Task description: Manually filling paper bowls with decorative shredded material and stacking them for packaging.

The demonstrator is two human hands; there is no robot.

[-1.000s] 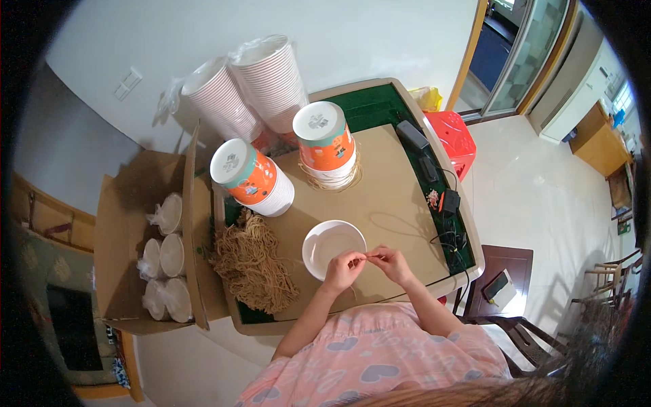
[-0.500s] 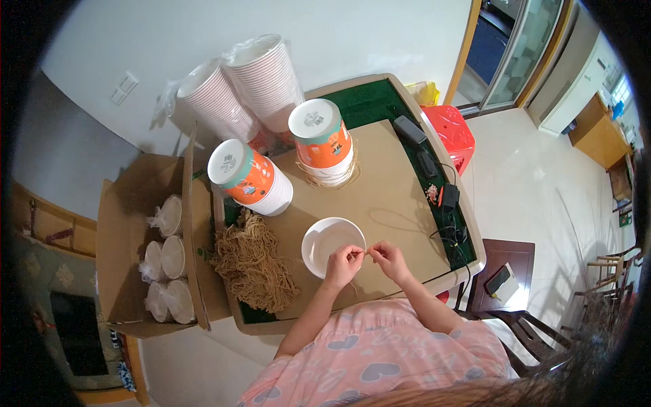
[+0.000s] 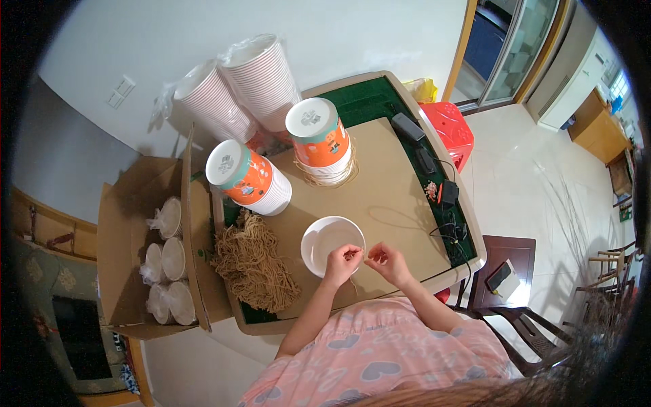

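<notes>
A white paper tub stands mouth up near the front of the table. Its right rim is partly behind my left hand, whose fingers are pinched on a thin strand of tan twine that hangs down. Just to the right, my right hand is closed in a pinch at the same strand, its fingertips close to the left ones; the twine between them is too fine to follow. Left of the tub lies a heap of tan twine. Behind it are two upside-down stacks of orange-banded tubs, the right one ringed with twine loops.
Tall wrapped tub stacks lean at the wall. An open cardboard box with bagged tubs stands left of the table. Black adapters and cables lie along its right edge, beside a red stool and a dark wooden chair.
My right hand has shifted slightly and its fingers have loosened a little from their pinch. My left hand stays nearly in place beside the tub.
</notes>
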